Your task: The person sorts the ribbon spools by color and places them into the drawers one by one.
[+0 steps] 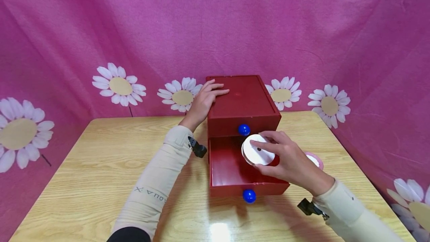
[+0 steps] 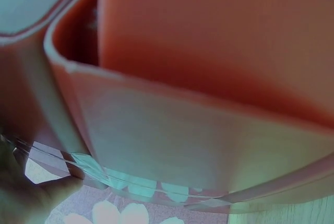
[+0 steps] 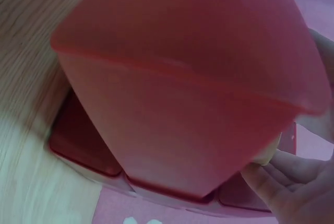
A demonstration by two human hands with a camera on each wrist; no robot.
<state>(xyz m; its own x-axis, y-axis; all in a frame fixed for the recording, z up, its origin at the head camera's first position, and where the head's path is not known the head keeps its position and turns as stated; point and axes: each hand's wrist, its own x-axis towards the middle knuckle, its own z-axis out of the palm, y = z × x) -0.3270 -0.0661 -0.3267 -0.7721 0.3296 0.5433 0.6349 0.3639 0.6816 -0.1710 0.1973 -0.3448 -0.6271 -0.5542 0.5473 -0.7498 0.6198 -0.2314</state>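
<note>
A red two-drawer cabinet (image 1: 240, 98) with blue knobs stands on the table, its lower drawer (image 1: 228, 163) pulled out. My left hand (image 1: 205, 102) rests on the left edge of the cabinet's top, fingers spread over it. With thumb and fingers, my right hand (image 1: 289, 158) grips a white round disc-like object (image 1: 263, 156) by its edge, above the right side of the open drawer. A small dark spot marks the object's middle, and a second rim shows at its left. The right wrist view shows the drawer (image 3: 177, 114) from outside, with the hand's fingers (image 3: 271, 182) beyond it.
A pink round item with a white middle (image 1: 314, 160) lies on the wooden table (image 1: 134, 152) right of the drawer, partly hidden by my right hand. Behind the cabinet hangs a pink cloth (image 1: 235, 25) with daisies. A blue knob (image 1: 249, 196) juts from the drawer's front.
</note>
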